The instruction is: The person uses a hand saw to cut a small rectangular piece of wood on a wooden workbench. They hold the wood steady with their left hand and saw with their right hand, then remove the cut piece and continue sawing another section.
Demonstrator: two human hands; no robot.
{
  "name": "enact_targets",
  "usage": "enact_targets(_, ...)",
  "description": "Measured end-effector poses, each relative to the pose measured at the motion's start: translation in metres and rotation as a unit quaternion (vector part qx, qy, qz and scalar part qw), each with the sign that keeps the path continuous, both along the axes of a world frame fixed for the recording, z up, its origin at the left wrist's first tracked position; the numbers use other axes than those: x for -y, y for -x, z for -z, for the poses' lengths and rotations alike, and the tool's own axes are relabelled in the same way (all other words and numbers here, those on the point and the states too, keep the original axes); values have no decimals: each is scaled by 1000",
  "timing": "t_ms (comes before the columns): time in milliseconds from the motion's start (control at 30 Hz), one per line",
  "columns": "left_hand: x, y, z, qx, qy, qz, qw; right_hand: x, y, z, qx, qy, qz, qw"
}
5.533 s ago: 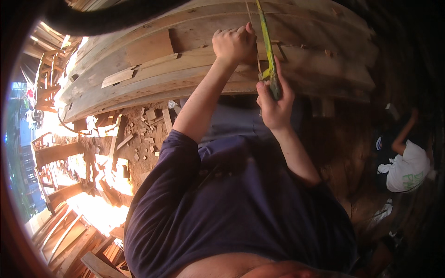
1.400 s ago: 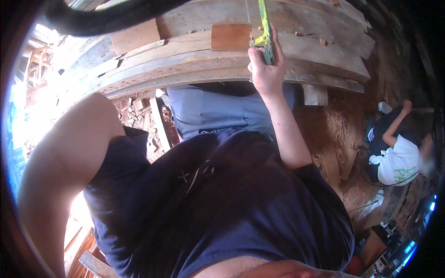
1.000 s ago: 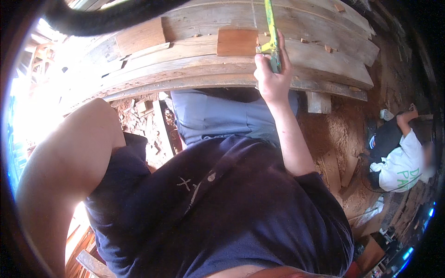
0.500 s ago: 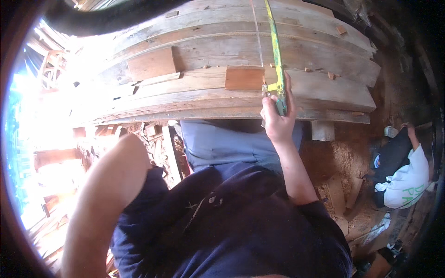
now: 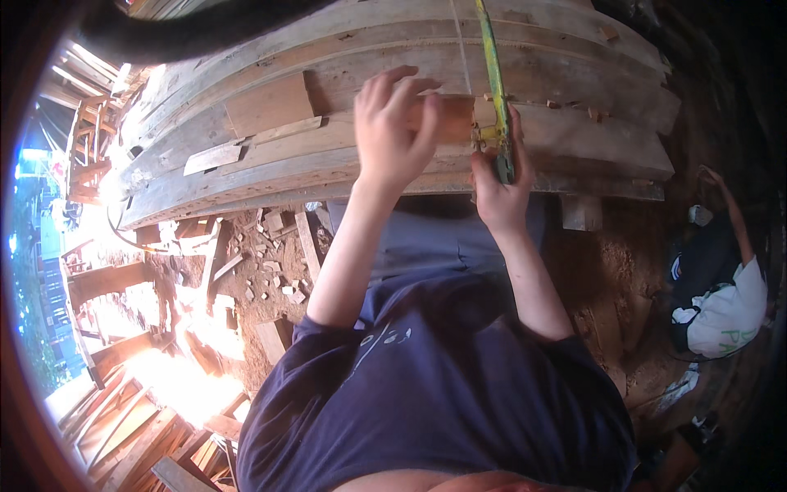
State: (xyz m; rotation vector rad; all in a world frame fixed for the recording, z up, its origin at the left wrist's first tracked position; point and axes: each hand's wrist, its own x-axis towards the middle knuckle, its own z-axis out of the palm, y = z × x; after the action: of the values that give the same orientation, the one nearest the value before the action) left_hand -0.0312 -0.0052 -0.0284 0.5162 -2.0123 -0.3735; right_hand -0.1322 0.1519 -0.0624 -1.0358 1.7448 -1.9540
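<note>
My right hand (image 5: 502, 184) is closed around the near end of a bow saw (image 5: 494, 78) with a yellow-green painted frame. Its thin blade (image 5: 462, 45) runs away from me, left of the frame. Just left of the saw lies a reddish-brown piece of wood (image 5: 456, 121) on the planks. Over the left part of that piece hangs my left hand (image 5: 395, 127), fingers apart and holding nothing; whether it touches the wood I cannot tell. Part of the piece is hidden behind the fingers.
Long stacked planks (image 5: 590, 152) form the work surface. A flat board (image 5: 270, 105) and thin strips (image 5: 211, 158) lie on its left, small offcuts (image 5: 593, 114) on its right. Wood scraps (image 5: 275, 266) litter the ground. A person in a white shirt (image 5: 730, 307) is at the right.
My left arm has swung in from the lower left, bringing the hand over the wood piece. The right hand still grips the saw, shifted slightly right and nearer to me.
</note>
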Motion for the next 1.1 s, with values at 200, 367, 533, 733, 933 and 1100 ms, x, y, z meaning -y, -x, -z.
enact_targets(200, 10, 51, 50, 57, 89, -74, 992, 2, 2, 2, 57, 4, -22, 998)
enact_targets(367, 23, 64, 71, 32, 135, -104, 985, 4, 5, 11, -4, 19, -21, 1000)
enact_targets(533, 26, 65, 77, 14, 150, -110, 982, -6, 0, 18, 39, 26, -30, 998)
enact_targets(733, 26, 62, 79, -1, 181, -112, 977, -18, -6, 18, 30, -3, -26, 999)
enact_targets(933, 26, 62, 81, -13, 187, -106, 976, -16, -6, 16, 15, 22, -26, 999)
enact_targets(1100, 28, 62, 83, -37, 193, -88, 977, -18, -8, 16, 18, 0, -18, 1000)
